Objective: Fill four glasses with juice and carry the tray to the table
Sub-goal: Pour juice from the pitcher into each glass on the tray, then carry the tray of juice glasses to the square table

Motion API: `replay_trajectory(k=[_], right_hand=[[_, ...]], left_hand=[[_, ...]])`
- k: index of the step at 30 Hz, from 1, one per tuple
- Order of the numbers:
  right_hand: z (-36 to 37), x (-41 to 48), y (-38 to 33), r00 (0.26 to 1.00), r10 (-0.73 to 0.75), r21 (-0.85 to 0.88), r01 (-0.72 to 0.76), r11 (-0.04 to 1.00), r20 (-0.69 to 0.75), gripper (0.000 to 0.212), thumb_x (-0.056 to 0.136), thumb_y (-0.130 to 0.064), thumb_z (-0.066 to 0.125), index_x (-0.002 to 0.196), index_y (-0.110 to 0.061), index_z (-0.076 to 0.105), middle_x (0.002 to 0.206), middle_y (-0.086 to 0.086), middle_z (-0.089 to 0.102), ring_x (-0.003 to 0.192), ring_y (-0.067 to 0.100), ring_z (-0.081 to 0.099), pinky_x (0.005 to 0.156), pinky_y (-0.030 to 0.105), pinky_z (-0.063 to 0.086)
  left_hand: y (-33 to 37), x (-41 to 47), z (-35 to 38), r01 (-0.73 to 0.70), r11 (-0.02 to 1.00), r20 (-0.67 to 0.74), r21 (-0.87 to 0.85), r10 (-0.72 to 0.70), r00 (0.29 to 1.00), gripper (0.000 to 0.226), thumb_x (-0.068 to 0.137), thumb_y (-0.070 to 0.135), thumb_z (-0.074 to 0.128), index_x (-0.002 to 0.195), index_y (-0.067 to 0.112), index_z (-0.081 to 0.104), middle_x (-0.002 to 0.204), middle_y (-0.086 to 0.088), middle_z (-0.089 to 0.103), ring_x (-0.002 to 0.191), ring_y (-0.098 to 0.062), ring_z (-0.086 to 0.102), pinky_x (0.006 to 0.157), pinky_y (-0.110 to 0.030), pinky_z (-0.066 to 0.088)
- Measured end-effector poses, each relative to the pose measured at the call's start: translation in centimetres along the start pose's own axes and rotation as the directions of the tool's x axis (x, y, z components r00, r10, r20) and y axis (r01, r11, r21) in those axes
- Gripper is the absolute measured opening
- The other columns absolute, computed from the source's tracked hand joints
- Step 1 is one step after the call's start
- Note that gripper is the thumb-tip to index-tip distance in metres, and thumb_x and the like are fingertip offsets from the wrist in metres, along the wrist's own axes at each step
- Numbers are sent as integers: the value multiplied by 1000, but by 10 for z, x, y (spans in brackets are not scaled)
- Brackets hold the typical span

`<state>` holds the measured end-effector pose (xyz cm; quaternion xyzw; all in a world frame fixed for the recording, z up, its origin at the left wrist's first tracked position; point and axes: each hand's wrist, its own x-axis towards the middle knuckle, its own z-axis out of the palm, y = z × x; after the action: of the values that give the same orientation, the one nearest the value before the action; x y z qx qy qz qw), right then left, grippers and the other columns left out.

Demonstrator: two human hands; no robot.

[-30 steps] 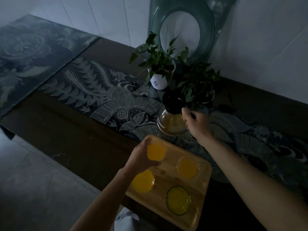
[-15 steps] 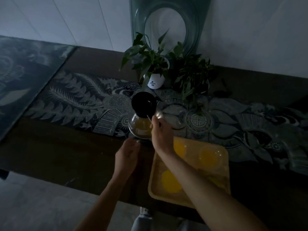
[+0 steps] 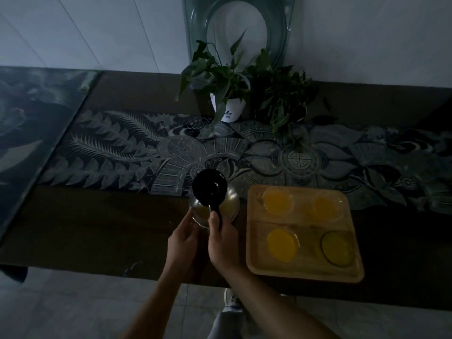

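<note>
A long dark counter [image 3: 97,228] is seen from above, covered along its middle by a patterned runner [image 3: 342,152], with a white-potted plant [image 3: 228,106] and a second leafy plant [image 3: 283,94] set at the back by the wall. The wooden tray [image 3: 305,272] is placed on the counter's near edge, to the right of both hands, its long side running left to right and its near rim close to the counter edge. Four glasses are held in it, two by two, apart from each other: far-left glass [image 3: 277,200], far-right glass [image 3: 325,206], near-left glass [image 3: 282,244] and a dark-rimmed near-right glass [image 3: 337,248]; all four are seen holding yellow juice, so filling is judged done. Just left of the tray a glass carafe [image 3: 215,206] with a black lid and handle is stood on the counter, with a little juice left at the bottom. Its handle is wrapped by the right hand [image 3: 223,243], fingers curled shut, thumb up on the handle. The carafe's left wall is touched by the left hand [image 3: 183,241], fingers loosely spread, nothing gripped. The tray is nearer the right hand; its left rim is just beside that wrist, while the right rim is well apart. Release of the carafe is judged the step in hand, then a grip on the two short ends for the carry.
</note>
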<state>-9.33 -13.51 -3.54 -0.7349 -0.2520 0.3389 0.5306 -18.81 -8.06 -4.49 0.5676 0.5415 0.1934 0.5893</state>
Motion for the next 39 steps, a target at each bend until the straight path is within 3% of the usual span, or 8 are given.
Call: replay_trajectory(k=[5,11,19,26,29,32,36,39], right_hand=[[7,-11,8,996,90,27,-90,996,5,27,107,-32,42,85,-30,59,70,0,64,63,0,62,59,14,46],[14,-15,7,987,154,50,-157,986,47,31,106,-37,40,95,-21,63,81,-7,67,74,-4,64,69,13,46],[4,-8,3,973,190,3,-192,981,132,41,107,-41,37,95,-15,65,81,-1,69,74,1,66,69,18,47],[-2,-10,-3,992,79,-409,-33,912,96,41,102,-59,34,78,-31,51,63,-8,58,53,2,57,53,15,37],[-24,-14,-11,986,61,-510,27,860,156,50,99,-64,36,100,-23,63,77,-5,70,65,3,65,55,16,46],[-79,-32,-27,979,-100,-346,157,925,176,49,99,-58,46,124,-19,64,108,-8,73,94,-2,68,76,17,56],[-196,-39,-34,940,-272,-257,216,942,-208,31,99,-40,55,124,-23,63,108,-13,71,93,3,69,74,22,56],[-285,-12,-5,799,-237,-181,162,970,-553,28,103,-30,54,127,-17,60,111,2,71,94,13,72,75,33,61]], left_hand=[[-12,0,-2,38,999,24,4,-38,999,53,98,15,55,146,37,45,94,6,77,86,-17,74,72,-29,59],[-22,3,0,58,998,2,22,-58,998,56,97,22,54,143,49,41,87,-7,74,86,-38,70,73,-54,58],[-18,2,2,61,998,-25,-6,-61,998,59,95,17,56,144,46,42,96,-3,75,87,-31,72,75,-47,59],[-25,-6,0,75,997,-99,36,-71,993,40,99,21,52,134,40,53,96,1,74,85,-17,72,74,-42,61],[-40,-24,0,160,987,-205,28,-151,967,32,100,15,52,124,35,56,104,7,65,91,-11,66,68,-26,53],[-68,-48,6,242,967,-222,82,-219,950,21,97,11,58,109,28,62,102,0,68,89,-14,65,67,-26,50],[-81,-63,33,242,948,-141,207,-216,966,18,95,11,60,107,22,68,94,1,71,83,-15,67,67,-28,52],[-70,-58,59,222,961,-141,163,-200,970,16,95,12,60,101,23,70,90,1,71,79,-17,68,69,-36,56]])
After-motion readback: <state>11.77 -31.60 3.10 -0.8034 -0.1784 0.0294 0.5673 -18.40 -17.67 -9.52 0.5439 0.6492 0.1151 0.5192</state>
